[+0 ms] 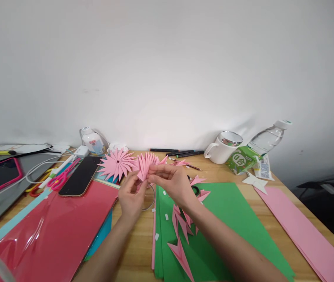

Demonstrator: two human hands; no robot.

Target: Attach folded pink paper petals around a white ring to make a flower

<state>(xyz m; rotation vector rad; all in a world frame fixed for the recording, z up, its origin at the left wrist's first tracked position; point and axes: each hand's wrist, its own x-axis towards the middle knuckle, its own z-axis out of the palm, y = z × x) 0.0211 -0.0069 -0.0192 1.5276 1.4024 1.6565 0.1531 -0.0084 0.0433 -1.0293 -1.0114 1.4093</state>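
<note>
Between my two hands is a fan of folded pink paper pieces (146, 161), its points turned up and away from me. My left hand (131, 192) pinches its lower left side with thumb and fingers. From the right, my right hand (171, 181) closes thumb and forefinger on the fan's right edge. Just behind and left lies a round pink paper star (118, 163) with many points. Loose folded pink pieces (180, 258) rest on the green paper sheets (225, 227) below my right forearm. My fingers hide the lower part of the fan.
At left lie a red sheet in clear plastic (58, 231), a black phone (80, 176), pink scissors (62, 178) and a pink-cased phone (4, 174). Toward the back right stand a white mug (221, 150), a green box (240, 159) and a tilted bottle (268, 137). Pink strips (305, 231) lie along the right.
</note>
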